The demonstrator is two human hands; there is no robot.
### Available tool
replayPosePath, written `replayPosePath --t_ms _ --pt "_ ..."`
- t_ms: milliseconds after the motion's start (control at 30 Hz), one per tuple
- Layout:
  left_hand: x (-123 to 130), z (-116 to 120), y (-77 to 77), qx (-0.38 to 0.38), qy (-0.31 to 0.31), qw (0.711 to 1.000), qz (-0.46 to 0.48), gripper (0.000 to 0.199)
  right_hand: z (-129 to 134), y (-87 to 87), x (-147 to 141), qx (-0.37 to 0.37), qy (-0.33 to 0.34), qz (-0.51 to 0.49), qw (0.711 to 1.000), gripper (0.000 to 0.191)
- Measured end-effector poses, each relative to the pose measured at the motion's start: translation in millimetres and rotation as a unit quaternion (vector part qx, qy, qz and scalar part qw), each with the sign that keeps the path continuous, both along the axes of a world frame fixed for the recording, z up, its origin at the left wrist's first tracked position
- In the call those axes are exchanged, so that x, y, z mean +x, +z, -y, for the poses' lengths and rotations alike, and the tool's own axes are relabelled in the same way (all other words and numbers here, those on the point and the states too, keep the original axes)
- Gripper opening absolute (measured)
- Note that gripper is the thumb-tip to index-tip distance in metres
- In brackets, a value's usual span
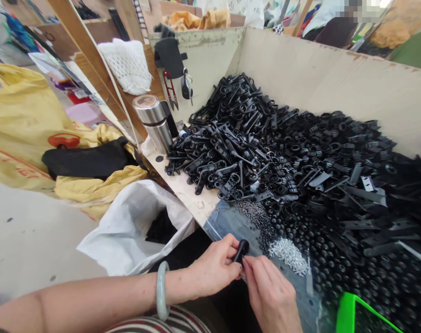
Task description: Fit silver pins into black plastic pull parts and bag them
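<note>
We are clasping a small curved black plastic part (243,249) in our left hand (215,266) near the faded blue bench covering (227,222), presumably steadying it while our right hand (274,293) is pinching its lower end.

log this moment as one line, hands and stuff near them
left hand: holds black part | right hand: fingers at part's lower end, grip hidden | nearby: small silver pieces, black balls
</note>
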State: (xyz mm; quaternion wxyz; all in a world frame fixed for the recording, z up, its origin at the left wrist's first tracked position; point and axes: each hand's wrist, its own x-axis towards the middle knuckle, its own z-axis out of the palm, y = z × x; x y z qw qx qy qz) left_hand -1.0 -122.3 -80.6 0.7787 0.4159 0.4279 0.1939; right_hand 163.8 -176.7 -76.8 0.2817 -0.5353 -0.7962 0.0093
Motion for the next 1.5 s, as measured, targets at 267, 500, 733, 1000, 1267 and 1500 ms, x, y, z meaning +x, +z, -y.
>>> replayPosePath --t_ms 267,500,733,1000,1267,1500 --pt "2.8 -0.5 -2.5 -0.006 0.012 1.0 0.009 0.031 -6.3 -7.3 8.2 -0.028 0.018 0.021 0.999 0.025" --pt "2.4 -2.7 0.1 -0.016 0.022 1.0 0.009 0.028 -9.9 -0.7 8.4 -0.018 0.046 0.053 0.997 0.026" --pt "0.7 -2.3 -3.0 -0.025 0.033 0.999 0.021 0.028 -4.9 -2.4 4.5 0.005 0.033 0.037 0.999 0.019" --pt "-0.4 -3.5 0.4 -0.041 0.033 0.998 0.018 0.025 -2.0 -6.3 8.9 -0.003 0.048 0.017 0.999 0.02" --pt "-0.1 -3.2 -2.1 -0.06 0.045 0.997 0.035 0.027 -0.2 -5.5 5.5 -0.045 0.022 0.013 0.999 0.016" --pt "-2.4 -3.9 0.1 -0.079 0.048 0.995 0.049 0.027 -5.7 9.1 9.2 -0.119 0.029 0.0 0.992 0.017"
